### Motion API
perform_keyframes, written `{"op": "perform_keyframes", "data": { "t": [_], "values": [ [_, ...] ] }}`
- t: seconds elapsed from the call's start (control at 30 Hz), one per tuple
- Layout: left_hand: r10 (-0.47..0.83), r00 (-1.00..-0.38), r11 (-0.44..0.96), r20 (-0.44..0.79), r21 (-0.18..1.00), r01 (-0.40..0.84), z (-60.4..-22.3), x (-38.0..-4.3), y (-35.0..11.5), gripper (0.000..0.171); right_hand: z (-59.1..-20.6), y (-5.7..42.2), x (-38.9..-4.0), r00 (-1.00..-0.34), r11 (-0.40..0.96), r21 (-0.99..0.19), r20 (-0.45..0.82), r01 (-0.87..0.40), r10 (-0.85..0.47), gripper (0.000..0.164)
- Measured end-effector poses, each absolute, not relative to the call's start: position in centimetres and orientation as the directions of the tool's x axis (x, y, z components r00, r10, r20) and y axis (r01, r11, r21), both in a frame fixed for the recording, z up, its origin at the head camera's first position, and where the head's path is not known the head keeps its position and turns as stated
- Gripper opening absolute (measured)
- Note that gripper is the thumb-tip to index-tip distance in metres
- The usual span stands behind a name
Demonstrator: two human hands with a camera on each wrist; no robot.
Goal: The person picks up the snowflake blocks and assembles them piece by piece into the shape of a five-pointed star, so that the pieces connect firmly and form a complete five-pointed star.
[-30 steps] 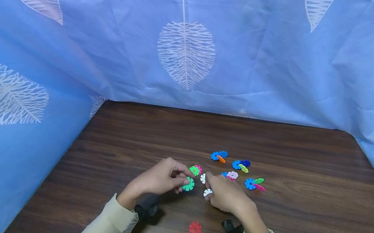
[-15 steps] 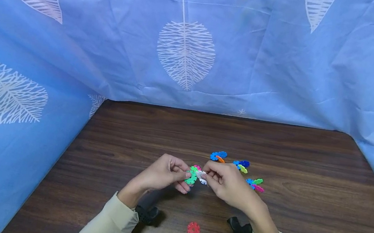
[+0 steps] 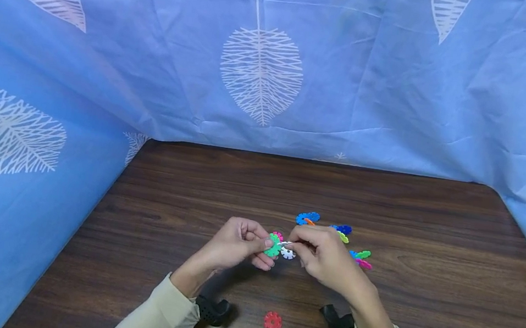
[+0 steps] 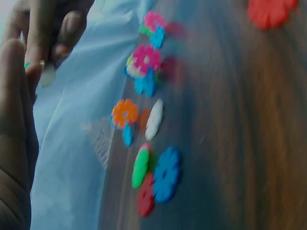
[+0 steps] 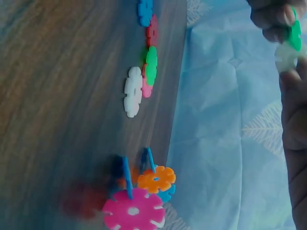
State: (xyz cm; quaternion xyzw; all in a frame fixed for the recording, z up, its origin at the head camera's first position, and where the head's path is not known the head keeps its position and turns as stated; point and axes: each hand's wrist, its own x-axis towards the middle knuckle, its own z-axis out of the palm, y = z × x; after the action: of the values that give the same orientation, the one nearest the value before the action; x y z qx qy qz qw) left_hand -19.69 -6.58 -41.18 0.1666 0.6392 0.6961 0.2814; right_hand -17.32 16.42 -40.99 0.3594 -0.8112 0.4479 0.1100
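The left hand (image 3: 242, 244) pinches a green disc (image 3: 273, 247) between thumb and fingers, its lower fingers loosely bent beneath. The right hand (image 3: 330, 256), to its right, is closed to a pinch on a white disc (image 3: 284, 243), which is seen nearly edge-on from the head. Both held discs are up above the table, in the gap between the two hands, and they meet at their edges; whether one is slotted into the other cannot be told.

Just below the fingertips, a second white disc (image 5: 133, 92) lies on the table. Beside it a second green disc (image 5: 151, 64) overlaps a pink disc (image 5: 147, 86), and next to these are a red disc (image 5: 152, 29) and a blue disc (image 5: 145, 12).

Farther off and to the right, partly covered by the right hand, stand joined clusters: a blue and orange cluster (image 3: 302, 220) at the far side, a dark blue and yellow cluster (image 3: 345, 229) to its right, and a green and pink cluster (image 3: 363, 254) nearer. On the near side, between the wrists, a lone red disc (image 3: 272, 322) lies flat. All of these are on a dark wooden table (image 3: 189, 193), with a blue cloth (image 3: 157, 61) printed with white leaves hanging beyond its far edge
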Motion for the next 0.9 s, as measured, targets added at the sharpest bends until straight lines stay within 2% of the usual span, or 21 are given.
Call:
{"op": "perform_keyframes", "data": {
  "t": [0.1, 0.17, 0.23, 0.33, 0.4, 0.5, 0.6, 0.67, 0.8, 0.9],
  "values": [
    [0.595, -0.790, -0.037, -0.147, 0.977, -0.209, -41.2, -19.6, -6.4, 0.010, -40.7, 16.3, -17.5, -0.708, 0.353, -0.626, 0.512, -0.695, -0.487, 0.027],
    [0.590, -0.794, -0.044, -0.144, 0.977, -0.210, -41.0, -19.7, -6.5, 0.010, -40.5, 16.2, -17.6, -0.726, 0.359, -0.644, 0.492, -0.675, -0.481, 0.024],
    [0.585, -0.800, -0.047, -0.136, 0.979, -0.200, -40.8, -19.9, -6.6, 0.012, -40.2, 16.0, -17.6, -0.773, 0.381, -0.690, 0.432, -0.615, -0.464, 0.017],
    [0.566, -0.816, -0.057, -0.114, 0.983, -0.177, -40.5, -20.1, -6.9, 0.014, -40.2, 15.5, -17.6, -0.860, 0.524, -0.695, 0.296, -0.493, -0.416, 0.013],
    [0.557, -0.823, -0.061, -0.112, 0.983, -0.175, -40.5, -20.2, -7.0, 0.014, -40.4, 15.0, -17.7, -0.910, 0.666, -0.632, 0.175, -0.396, -0.375, 0.021],
    [0.548, -0.828, -0.066, -0.118, 0.981, -0.183, -40.7, -20.2, -7.0, 0.012, -41.3, 14.1, -18.0, -0.947, 0.829, -0.473, 0.043, -0.299, -0.318, 0.028],
    [0.550, -0.827, -0.077, -0.115, 0.979, -0.187, -40.9, -20.1, -6.9, 0.011, -42.2, 13.2, -18.5, -0.961, 0.894, -0.379, -0.041, -0.240, -0.275, 0.030],
    [0.555, -0.824, -0.082, -0.118, 0.977, -0.195, -40.9, -19.9, -6.9, 0.009, -42.7, 13.1, -18.9, -0.963, 0.907, -0.365, -0.087, -0.208, -0.256, 0.028],
    [0.578, -0.808, -0.097, -0.119, 0.972, -0.212, -40.9, -19.8, -6.8, 0.009, -42.9, 13.6, -19.0, -0.952, 0.921, -0.355, -0.189, -0.160, -0.239, 0.038],
    [0.579, -0.807, -0.080, -0.118, 0.976, -0.201, -41.0, -19.9, -6.7, 0.012, -42.6, 14.3, -18.5, -0.940, 0.897, -0.404, -0.198, -0.181, -0.279, 0.026]
  ]
}}
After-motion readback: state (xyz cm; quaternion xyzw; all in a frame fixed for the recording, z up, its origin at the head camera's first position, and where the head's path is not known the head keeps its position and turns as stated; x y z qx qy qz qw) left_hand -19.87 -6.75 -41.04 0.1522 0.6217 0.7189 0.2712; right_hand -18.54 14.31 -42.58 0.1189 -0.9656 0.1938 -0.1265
